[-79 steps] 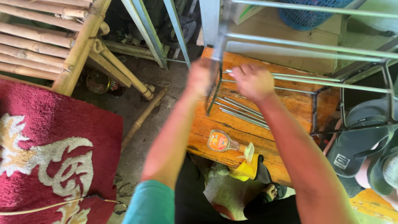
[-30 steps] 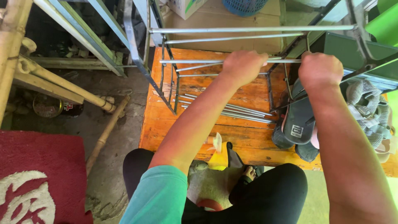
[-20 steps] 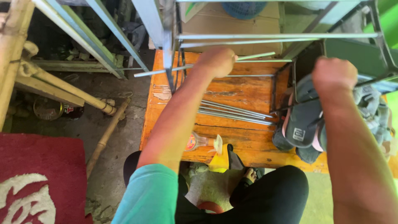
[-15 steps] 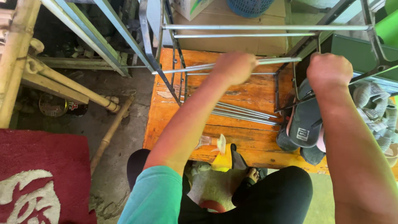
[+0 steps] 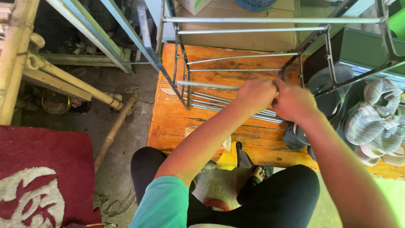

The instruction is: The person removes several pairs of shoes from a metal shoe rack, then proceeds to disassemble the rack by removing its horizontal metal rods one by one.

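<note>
Head view looks down on a seated person working at a metal frame (image 5: 270, 25) that stands on an orange wooden bench (image 5: 168, 122). Both hands meet at the middle of the frame: the left hand (image 5: 256, 95) is curled shut around the near end of a thin steel rod (image 5: 206, 85), and the right hand (image 5: 295, 101) presses against it, closed too, though what its fingers pinch is hidden behind the left knuckles. That rod runs level from the frame's left upright toward the hands, so it seems to be mid-fitting rather than seated. Above it, four rods already span the frame from side to side, the two upper ones at the top rail and two thinner ones lower down, which suggests a good part of the assembly is done. Just under the hands a bundle of spare rods (image 5: 219, 103) lies flat on the bench, so, judging by that pile, several rungs are left to place. Whether the held rod's far end has reached the right upright cannot be told; the hands cover it. Dark sandals (image 5: 325, 84) and a heap of pale netted shoes (image 5: 375, 122) sit at the right of the bench, bamboo poles (image 5: 63, 80) lean at the left, and a red rug (image 5: 42, 169) covers the floor beside the person's knee.
</note>
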